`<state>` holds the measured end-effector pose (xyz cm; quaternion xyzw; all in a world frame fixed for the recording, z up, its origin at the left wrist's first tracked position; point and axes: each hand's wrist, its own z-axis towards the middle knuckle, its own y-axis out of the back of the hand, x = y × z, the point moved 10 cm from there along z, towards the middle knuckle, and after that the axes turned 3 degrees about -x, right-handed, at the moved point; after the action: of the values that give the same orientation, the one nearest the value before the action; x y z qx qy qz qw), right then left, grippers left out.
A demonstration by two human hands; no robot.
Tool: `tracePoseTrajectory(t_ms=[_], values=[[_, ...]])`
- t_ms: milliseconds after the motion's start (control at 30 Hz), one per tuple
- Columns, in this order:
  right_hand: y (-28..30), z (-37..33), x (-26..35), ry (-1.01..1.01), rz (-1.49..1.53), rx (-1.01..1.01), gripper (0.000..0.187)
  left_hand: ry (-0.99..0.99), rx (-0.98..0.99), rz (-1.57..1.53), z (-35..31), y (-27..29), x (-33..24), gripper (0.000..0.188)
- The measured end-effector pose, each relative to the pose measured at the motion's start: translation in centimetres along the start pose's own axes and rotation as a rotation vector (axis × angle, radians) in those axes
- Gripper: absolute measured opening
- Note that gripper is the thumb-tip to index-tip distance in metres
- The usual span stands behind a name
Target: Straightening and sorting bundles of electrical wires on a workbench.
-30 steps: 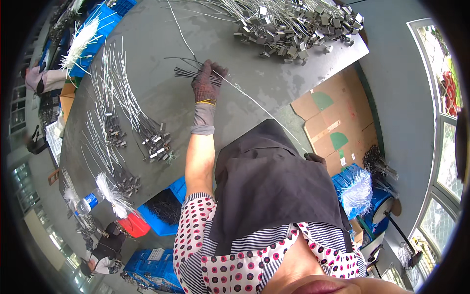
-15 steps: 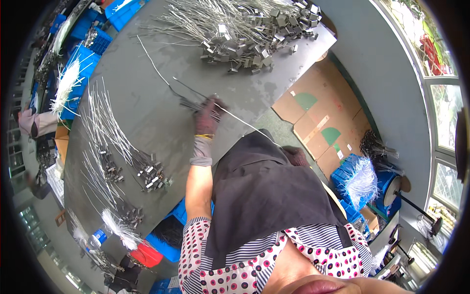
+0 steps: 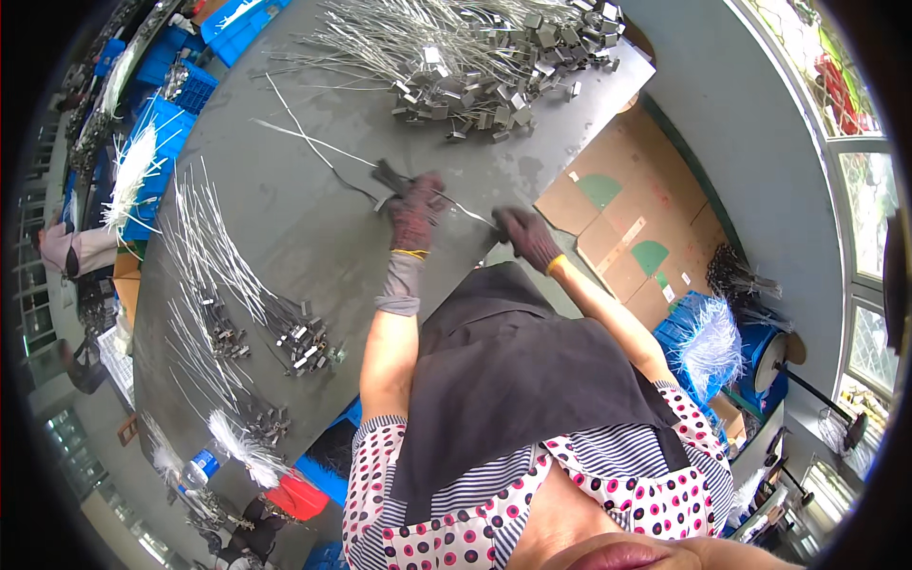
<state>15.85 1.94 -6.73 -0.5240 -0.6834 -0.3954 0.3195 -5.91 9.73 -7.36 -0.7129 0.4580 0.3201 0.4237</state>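
Note:
My left hand [image 3: 415,214], in a dark knitted glove, is closed above the grey table, around a thin pale wire and some dark strips that poke out on its far side. A length of the wire [image 3: 465,211] runs from it to my right hand [image 3: 528,239], also gloved, whose fingers are pinched on the wire near the table's edge. Motion blurs both hands, so the fingertips are unclear. Another wire [image 3: 299,112] lies on the table to the far left of my left hand, crossing a pale wire tail.
A large heap of wires with metal blocks [image 3: 494,95] covers the table's far side. Smaller wire bundles [image 3: 302,340] lie at left, near a bottle [image 3: 198,467]. Flattened cardboard [image 3: 613,214] lies right of the table; blue crates [image 3: 679,328] stand beyond it.
My right hand has come up and left from beside the apron to near my left hand, shortening the wire span. The pale wire tail now reaches farther left past my left hand.

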Motion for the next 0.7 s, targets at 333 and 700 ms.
tracePoseTrajectory(t_ms=[333,700], values=[[-6.5,11.1,9.8,0.0,0.103,0.054,0.069,0.047,-0.22,0.876,2.2,3.2,-1.9,0.044],[-5.2,17.8,11.4,-0.158,0.705,-0.145,0.039,0.33,0.066,0.003,-7.7,5.2,3.4,0.029]])
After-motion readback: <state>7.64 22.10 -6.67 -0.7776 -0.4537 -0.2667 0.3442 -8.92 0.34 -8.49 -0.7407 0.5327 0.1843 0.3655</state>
